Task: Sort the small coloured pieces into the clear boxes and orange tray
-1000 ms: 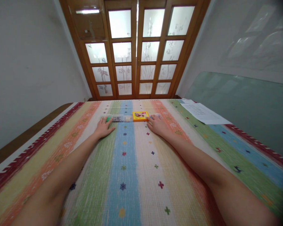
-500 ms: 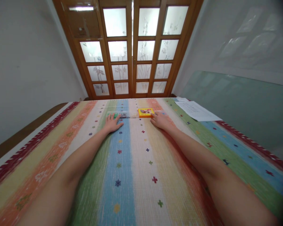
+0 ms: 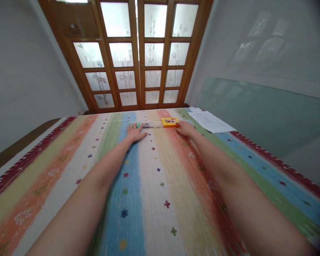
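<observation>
Striped cloth (image 3: 154, 185) covers the table under my outstretched arms. My left hand (image 3: 134, 132) lies flat, fingers spread, touching the clear case (image 3: 146, 124); my right hand (image 3: 185, 128) rests loosely beside the yellow box (image 3: 170, 122). Nothing lifted or opened yet.

Bare striped cloth (image 3: 149, 185) all around; paper sheet (image 3: 210, 121) lies far right.

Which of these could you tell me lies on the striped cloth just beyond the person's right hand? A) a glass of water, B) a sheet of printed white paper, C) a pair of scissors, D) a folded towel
B: a sheet of printed white paper lies flat on the striped cloth near the far right edge, just past the right hand, which rests by the yellow box.
</observation>
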A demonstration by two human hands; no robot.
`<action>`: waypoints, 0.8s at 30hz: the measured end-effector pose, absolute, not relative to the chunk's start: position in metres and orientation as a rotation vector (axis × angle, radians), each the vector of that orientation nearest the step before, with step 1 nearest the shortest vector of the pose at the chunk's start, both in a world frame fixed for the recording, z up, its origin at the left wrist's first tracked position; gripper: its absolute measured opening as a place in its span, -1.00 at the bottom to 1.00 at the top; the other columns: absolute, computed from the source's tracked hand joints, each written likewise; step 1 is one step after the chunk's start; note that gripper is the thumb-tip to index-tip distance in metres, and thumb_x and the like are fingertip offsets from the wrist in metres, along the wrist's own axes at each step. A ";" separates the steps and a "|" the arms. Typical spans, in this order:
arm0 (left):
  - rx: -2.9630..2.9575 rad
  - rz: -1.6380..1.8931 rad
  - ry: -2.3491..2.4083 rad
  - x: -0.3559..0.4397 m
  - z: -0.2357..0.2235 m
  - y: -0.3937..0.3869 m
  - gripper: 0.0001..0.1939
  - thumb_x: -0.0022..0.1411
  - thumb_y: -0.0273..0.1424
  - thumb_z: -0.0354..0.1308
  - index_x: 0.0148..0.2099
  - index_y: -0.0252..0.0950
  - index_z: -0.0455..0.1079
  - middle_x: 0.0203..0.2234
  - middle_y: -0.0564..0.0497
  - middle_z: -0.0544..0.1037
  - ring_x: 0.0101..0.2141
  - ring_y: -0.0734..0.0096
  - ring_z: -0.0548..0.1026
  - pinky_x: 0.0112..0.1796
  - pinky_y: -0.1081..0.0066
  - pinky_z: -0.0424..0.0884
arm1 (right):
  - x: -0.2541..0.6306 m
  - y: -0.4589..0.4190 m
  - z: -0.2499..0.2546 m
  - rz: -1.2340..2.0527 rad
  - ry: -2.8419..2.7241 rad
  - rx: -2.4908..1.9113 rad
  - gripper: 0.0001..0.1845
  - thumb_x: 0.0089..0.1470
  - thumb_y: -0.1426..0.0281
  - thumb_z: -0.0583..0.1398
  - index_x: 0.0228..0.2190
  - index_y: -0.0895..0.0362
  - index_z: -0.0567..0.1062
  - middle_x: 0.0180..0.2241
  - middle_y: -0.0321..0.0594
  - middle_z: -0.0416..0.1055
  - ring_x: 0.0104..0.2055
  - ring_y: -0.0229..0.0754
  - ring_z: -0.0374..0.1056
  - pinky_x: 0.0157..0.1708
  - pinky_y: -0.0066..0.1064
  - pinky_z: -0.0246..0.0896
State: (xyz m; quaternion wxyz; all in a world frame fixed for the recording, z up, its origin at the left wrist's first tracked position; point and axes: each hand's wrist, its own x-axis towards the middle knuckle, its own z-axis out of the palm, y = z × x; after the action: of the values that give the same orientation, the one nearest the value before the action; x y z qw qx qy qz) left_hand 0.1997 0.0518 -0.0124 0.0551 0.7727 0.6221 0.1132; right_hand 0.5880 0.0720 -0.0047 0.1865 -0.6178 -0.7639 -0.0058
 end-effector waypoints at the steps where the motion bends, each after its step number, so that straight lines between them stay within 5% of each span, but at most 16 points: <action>1: 2.345 0.344 1.889 0.202 -0.012 0.054 -0.03 0.25 0.34 -0.10 0.55 0.02 0.03 0.53 -0.14 -0.05 0.45 -0.43 -0.16 0.33 -0.33 -0.27 | 0.590 0.075 -0.004 0.005 -2.170 -1.785 -0.47 0.15 0.33 0.33 0.15 0.20 0.55 0.17 0.14 0.46 0.12 0.03 0.38 0.12 -0.23 0.16; 14: 2.331 0.349 1.882 0.207 -0.005 0.060 -0.07 0.29 0.27 -0.08 0.55 -0.02 0.01 0.52 -0.16 0.01 0.46 -0.35 -0.12 0.35 -0.29 -0.25 | 0.582 0.076 0.006 0.025 -2.165 -1.941 -0.46 0.19 0.34 0.27 0.19 0.17 0.50 0.23 0.13 0.41 0.20 0.10 0.37 0.19 -0.17 0.22; 19: 2.383 0.473 1.864 0.196 -0.006 0.055 -0.10 0.37 0.17 -0.09 0.59 -0.09 -0.14 0.53 -0.12 -0.05 0.50 -0.18 -0.25 0.38 -0.21 -0.29 | 0.563 0.052 0.004 -0.040 -2.064 -1.788 -0.40 0.27 0.30 0.19 0.29 0.17 0.38 0.32 0.09 0.29 0.32 0.12 0.27 0.32 -0.11 0.15; 24: 2.543 0.441 1.743 0.167 -0.007 0.029 -0.18 0.40 0.08 -0.05 0.57 -0.12 -0.03 0.53 -0.09 -0.04 0.50 -0.08 -0.19 0.41 -0.09 -0.25 | 0.520 0.011 -0.005 0.013 -2.241 -1.509 -0.46 0.37 0.24 0.07 0.30 0.07 0.37 0.37 -0.01 0.25 0.40 0.06 0.18 0.38 0.01 0.08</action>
State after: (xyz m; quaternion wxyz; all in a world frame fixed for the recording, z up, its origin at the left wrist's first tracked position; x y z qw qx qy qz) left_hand 0.1669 0.0286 -0.0071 0.0137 0.8164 0.5597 0.1416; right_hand 0.5199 0.0111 -0.0049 0.2180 -0.5451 -0.8095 0.0049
